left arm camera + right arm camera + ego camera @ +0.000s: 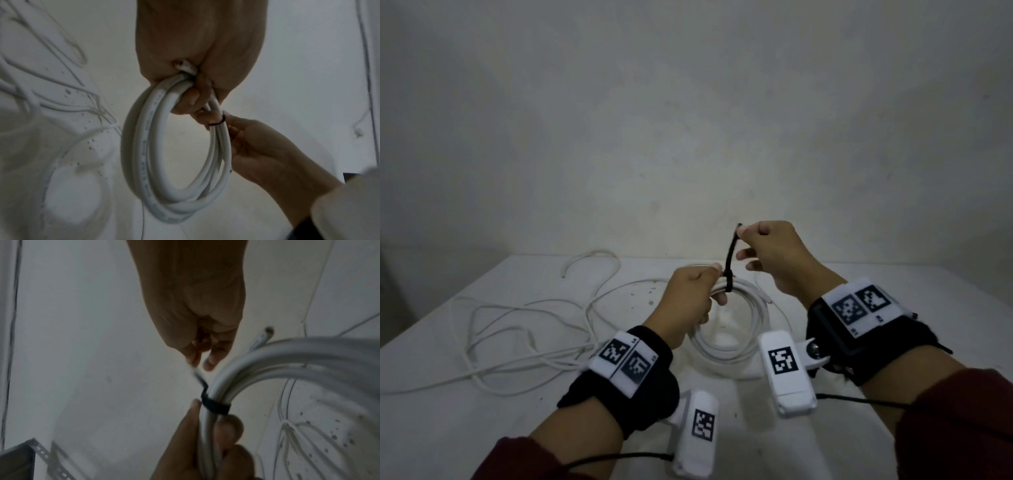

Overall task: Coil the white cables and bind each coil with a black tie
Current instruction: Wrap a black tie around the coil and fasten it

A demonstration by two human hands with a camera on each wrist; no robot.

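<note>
The left hand (690, 296) holds the white cable coil (736, 329) above the worktop (482, 428), its fingers curled round the gathered turns at the coil's far-left arc. Just beside that grip the black tie (730, 263) is already wrapped as a band round the turns, and its free tail rises almost straight up to the right hand (770, 253), which pinches the tail's end between thumb and forefinger. So the tail's long axis runs up and away from the coil, across the line of the turns; the right hand sits above and slightly right of the band, the left hand right against it. Judging by that, the pull to cinch goes along the tail while the left hand braces. Whether the band is fully snug is hard to tell in the dim wrist views. A loose white cable (524, 329) sprawls uncoiled on the worktop to the left.
</note>
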